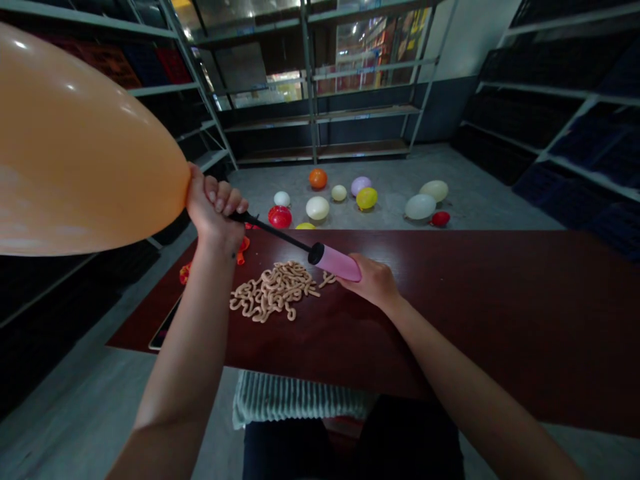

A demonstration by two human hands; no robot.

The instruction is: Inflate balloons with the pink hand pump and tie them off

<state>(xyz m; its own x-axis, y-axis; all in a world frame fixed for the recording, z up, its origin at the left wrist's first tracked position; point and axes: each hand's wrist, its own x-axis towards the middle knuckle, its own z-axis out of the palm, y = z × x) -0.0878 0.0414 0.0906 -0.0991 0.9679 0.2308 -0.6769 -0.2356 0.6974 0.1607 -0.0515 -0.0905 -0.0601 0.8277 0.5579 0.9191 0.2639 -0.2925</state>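
Note:
A large inflated orange balloon (75, 147) fills the upper left. My left hand (215, 210) is closed around its neck, where the black nozzle rod of a hand pump (280, 233) goes in. My right hand (373, 280) is wrapped round the pump's pink handle (340, 262), held just above the dark red table (475, 300). Below the pump lies a heap of limp peach-coloured balloons (273, 293) on the tabletop.
Several inflated balloons (365, 197) in orange, red, yellow, white and purple lie on the grey floor beyond the table. Metal shelving (320, 80) lines the back and both sides. A few orange uninflated balloons (243, 248) and a phone (165, 327) sit near the table's left edge.

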